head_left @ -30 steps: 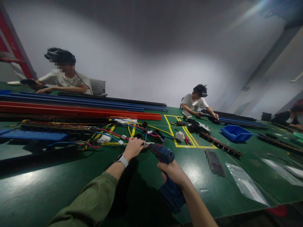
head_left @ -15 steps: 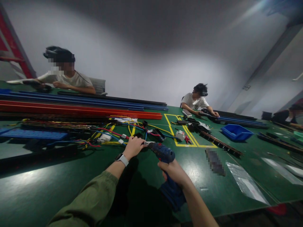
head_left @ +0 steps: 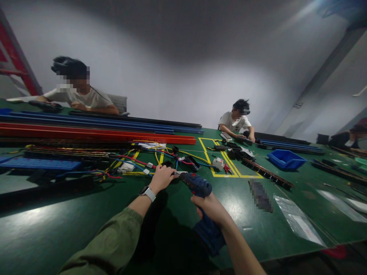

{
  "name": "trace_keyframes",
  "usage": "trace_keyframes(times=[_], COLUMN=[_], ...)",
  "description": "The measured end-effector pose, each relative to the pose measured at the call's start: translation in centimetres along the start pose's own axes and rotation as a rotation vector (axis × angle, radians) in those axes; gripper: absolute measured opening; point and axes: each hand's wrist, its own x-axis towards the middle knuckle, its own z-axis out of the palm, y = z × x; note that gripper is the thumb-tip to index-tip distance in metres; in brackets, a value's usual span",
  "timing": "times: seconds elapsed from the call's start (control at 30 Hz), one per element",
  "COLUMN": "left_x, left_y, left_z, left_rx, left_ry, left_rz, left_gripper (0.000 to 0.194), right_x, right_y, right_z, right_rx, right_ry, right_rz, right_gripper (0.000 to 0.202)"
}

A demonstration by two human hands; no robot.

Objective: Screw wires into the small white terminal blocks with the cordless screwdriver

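My right hand (head_left: 210, 208) is wrapped around the grip of a blue cordless drill (head_left: 200, 185), whose nose points left and away from me. At the drill's tip, the fingers of my left hand (head_left: 162, 179) pinch a small pale part (head_left: 180, 173); its exact kind is too small to make out. A watch with a light strap is on my left wrist. Just beyond both hands lie red, blue and yellow wires (head_left: 137, 163) with white connectors. A white circuit breaker (head_left: 218, 164) with red pieces beside it rests right of the drill tip.
Long orange (head_left: 120, 136) and blue rails (head_left: 114, 121) lie across the back left. A blue bin (head_left: 286, 159), a copper-coloured strip (head_left: 268, 173) and a plastic bag (head_left: 298, 221) lie on the right. Two co-workers sit across the green table (head_left: 114, 225); another person is at far right.
My hands and the drill hold the same position. Across the table, the right co-worker's hand has drawn back to the left along a dark object; the left co-worker has shifted slightly.
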Motion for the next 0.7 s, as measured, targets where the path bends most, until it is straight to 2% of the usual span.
trace_keyframes(times=[0.4,0.7], left_x=[0.06,0.0], left_y=[-0.09,-0.19], left_z=[0.19,0.38], left_rx=[-0.008,-0.004], left_ry=[-0.005,0.017], left_rz=[-0.012,-0.001], left_gripper=[0.031,0.033], right_x=[-0.01,0.09], right_y=[0.03,-0.06], right_z=[0.2,0.0], right_rx=[0.001,-0.014], right_ry=[0.027,0.002], right_rz=[0.009,-0.01], right_gripper=[0.008,0.008])
